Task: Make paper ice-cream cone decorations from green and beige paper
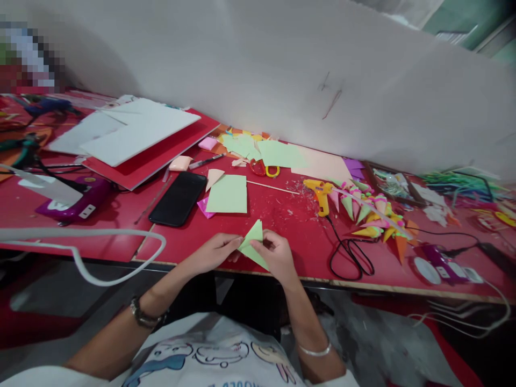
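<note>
Both hands pinch a light green folded paper (253,242) just above the front edge of the red table (282,215). My left hand (213,252) grips its left corner with fingers closed. My right hand (276,255) is closed on its right side. A flat light green paper square (228,194) lies just beyond, beside a black phone (178,198).
A yellow glue gun (318,192) with a black cord lies to the right, next to several coloured paper cones (373,215). Scissors (264,169) and green and peach sheets sit near the wall. White boards on a red board (133,134) lie at the left.
</note>
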`<state>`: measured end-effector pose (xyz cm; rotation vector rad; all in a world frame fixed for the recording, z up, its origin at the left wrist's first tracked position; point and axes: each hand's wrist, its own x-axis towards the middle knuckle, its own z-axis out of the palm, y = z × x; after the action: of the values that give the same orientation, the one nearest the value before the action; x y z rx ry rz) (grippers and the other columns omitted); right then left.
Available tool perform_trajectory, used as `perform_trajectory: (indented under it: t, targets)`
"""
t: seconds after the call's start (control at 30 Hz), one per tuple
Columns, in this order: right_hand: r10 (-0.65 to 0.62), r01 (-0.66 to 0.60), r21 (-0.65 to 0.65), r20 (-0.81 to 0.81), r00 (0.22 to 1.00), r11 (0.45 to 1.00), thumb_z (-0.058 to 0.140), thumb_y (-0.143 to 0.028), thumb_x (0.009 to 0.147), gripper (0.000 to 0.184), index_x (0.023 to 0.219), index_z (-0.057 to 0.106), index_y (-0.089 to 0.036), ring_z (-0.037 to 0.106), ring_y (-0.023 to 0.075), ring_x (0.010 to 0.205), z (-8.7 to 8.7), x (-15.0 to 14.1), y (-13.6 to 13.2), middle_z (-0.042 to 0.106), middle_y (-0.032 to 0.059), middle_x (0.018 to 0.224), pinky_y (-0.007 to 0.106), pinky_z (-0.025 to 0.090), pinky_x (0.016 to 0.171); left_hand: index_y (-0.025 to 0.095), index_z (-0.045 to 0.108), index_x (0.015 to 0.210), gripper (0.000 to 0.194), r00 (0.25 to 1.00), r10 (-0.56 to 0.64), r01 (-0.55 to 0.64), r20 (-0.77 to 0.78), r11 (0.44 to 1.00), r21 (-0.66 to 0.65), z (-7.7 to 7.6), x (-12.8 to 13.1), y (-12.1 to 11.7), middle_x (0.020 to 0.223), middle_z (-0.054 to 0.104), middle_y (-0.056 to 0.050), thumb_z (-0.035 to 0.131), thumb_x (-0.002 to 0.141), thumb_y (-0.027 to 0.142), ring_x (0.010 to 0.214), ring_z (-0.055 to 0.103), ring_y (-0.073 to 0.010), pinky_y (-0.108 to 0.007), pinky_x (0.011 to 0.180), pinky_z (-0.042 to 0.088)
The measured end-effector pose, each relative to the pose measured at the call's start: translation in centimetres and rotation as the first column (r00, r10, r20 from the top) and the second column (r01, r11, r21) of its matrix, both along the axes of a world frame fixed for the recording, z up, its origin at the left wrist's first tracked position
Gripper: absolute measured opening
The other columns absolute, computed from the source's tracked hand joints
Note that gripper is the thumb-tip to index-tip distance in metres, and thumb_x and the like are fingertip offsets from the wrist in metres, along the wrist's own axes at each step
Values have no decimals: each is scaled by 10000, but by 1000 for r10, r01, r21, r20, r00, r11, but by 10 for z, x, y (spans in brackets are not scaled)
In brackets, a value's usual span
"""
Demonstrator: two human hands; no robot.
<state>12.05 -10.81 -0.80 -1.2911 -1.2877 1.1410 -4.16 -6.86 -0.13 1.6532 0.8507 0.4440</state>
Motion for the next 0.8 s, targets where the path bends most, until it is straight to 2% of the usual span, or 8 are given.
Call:
perform_trajectory:
  t: [0.07, 0.17, 0.3, 0.4, 0.53, 0.67, 0.73, 0.8]
  targets:
    - [-16, 15, -50, -31, 999, 999, 569, -324, 709, 162, 714, 574, -162, 510, 117, 594, -1, -1, 0, 553, -7, 638, 227, 414, 553, 136, 473, 579, 410, 1000, 6, -6, 6, 1000, 31, 1, 2, -2, 540, 466, 24, 310, 842, 406, 535, 440, -87, -193, 545, 327]
    - [-24, 21, -46, -60, 998, 999, 563, -307, 712, 139, 727, 545, -170, 526, 115, 613, -1, -2, -1, 559, -15, 653, 219, 415, 568, 135, 467, 568, 379, 1000, 1, -1, -3, 997, 83, -1, 5, -4, 515, 437, 37, 376, 819, 404, 501, 406, -75, -185, 503, 298]
    - [-29, 28, -14, -112, 993, 1000, 544, -285, 729, 193, 893, 502, -193, 561, 137, 731, -2, -3, 0, 598, 14, 794, 239, 436, 645, 129, 469, 537, 405, 1000, 22, -22, -7, 995, 102, -3, 6, -4, 493, 445, 36, 362, 830, 387, 486, 399, -67, -181, 501, 289]
    - [-6, 5, -5, -105, 994, 1000, 505, -283, 761, 213, 953, 466, -202, 557, 130, 713, -5, -1, 0, 594, 20, 798, 237, 428, 626, 125, 486, 517, 430, 997, 65, -61, -38, 992, 111, -3, 4, -4, 467, 452, 37, 360, 831, 391, 451, 377, -57, -180, 482, 274]
    - [-10, 11, 10, -21, 1000, 1000, 493, -285, 778, 201, 953, 419, -219, 492, 92, 563, -10, 2, 0, 519, -38, 636, 200, 376, 531, 122, 509, 492, 473, 992, 100, -92, -74, 991, 102, -2, 3, -4, 420, 450, 37, 350, 833, 408, 413, 355, -52, -178, 460, 265]
    - [-35, 31, 56, 71, 997, 998, 456, -280, 805, 203, 982, 372, -231, 410, 78, 465, -9, 4, -2, 421, -75, 539, 186, 320, 463, 125, 503, 481, 481, 996, 81, -80, -32, 997, 25, -2, 4, -3, 402, 476, 30, 345, 833, 412, 410, 374, -57, -179, 479, 294]
    - [-17, -2, 125, 150, 989, 992, 420, -245, 820, 192, 1010, 402, -224, 465, 91, 538, -3, 7, -3, 487, -40, 624, 202, 362, 519, 126, 487, 471, 479, 998, 66, -66, 3, 998, -26, -2, 3, -3, 396, 480, 30, 350, 830, 412, 409, 381, -57, -179, 485, 301]
    - [84, -137, 201, 249, 965, 970, 375, -180, 827, 198, 985, 489, -217, 518, 111, 685, 5, 11, -4, 545, 6, 758, 227, 396, 632, 127, 478, 472, 472, 998, 57, -55, 28, 996, -76, -2, 0, -1, 393, 483, 32, 359, 826, 414, 408, 390, -56, -178, 484, 302]
